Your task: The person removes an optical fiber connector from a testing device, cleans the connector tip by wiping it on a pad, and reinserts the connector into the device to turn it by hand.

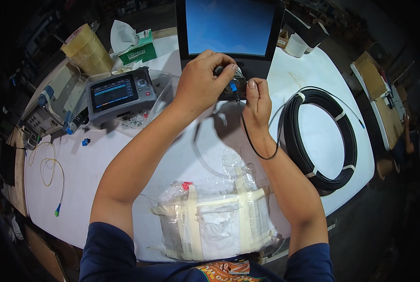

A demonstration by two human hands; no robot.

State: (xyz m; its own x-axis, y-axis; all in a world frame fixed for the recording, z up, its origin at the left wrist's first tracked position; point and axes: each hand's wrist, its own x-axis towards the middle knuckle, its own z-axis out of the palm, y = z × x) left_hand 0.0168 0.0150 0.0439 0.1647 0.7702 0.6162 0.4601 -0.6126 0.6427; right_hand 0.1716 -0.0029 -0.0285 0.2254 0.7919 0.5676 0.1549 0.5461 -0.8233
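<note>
In front of the screen, my left hand [205, 77] is closed, thumb and fingers bent together beside a blue fibre-optic connector [234, 87]. What it grips is mostly hidden by the fingers. A small dark device [241, 83] lies behind the connector, between my hands. My right hand [258, 101] is closed at that device's right edge, thumb upward. From the connector a black cable [246, 129] drops, loops under my right wrist and runs toward the black cable coil [292, 136] on the right. The coil is bound with white ties, and one blue-tipped end sticks out.
A monitor [228, 28] stands ahead. To the left are a handheld tester [113, 94] on a clear plastic bin, tape rolls [88, 49], a green tissue box [139, 49] and a thin yellow patch cord [62, 176]. A taped plastic-wrapped bundle [217, 221] lies close to me.
</note>
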